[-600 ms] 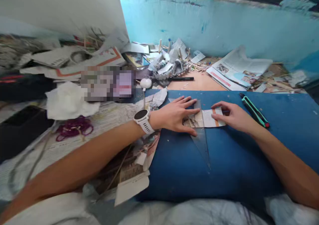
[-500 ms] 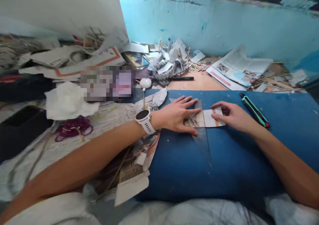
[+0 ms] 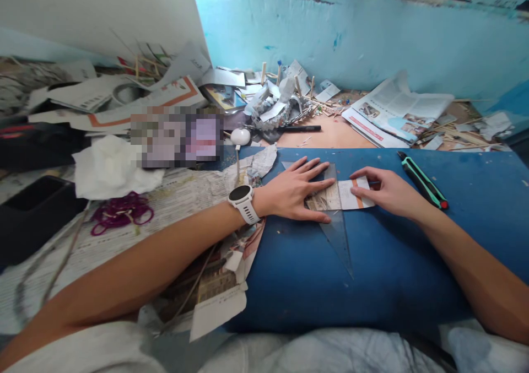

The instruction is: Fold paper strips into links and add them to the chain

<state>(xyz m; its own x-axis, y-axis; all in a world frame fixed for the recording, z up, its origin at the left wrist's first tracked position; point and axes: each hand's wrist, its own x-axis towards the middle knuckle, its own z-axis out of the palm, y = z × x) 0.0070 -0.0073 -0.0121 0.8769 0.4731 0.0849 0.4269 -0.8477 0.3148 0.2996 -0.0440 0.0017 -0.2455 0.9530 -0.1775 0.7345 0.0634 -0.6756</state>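
Note:
My left hand (image 3: 295, 191), wearing a white watch (image 3: 243, 202), lies with fingers spread over a clear set square (image 3: 338, 241). Under the set square is part of a printed piece of paper or thin card (image 3: 349, 194), white with an orange stripe. Its right end sticks out past the straight edge, and my right hand (image 3: 382, 191) pinches it between thumb and fingers. A green and black utility knife (image 3: 422, 180) rests on the blue mat (image 3: 397, 285), beyond my right hand.
Purple string (image 3: 122, 213), crumpled white tissue (image 3: 109, 166) and newspaper (image 3: 194, 185) spread on the left. A silver braided ring (image 3: 268, 114), a black pen (image 3: 300, 129) and wooden sticks lie near the blue wall. Folded printed sheets (image 3: 397, 111) are at back right.
Both hands keep nearly the same place on the set square and the card. The view has shifted very slightly.

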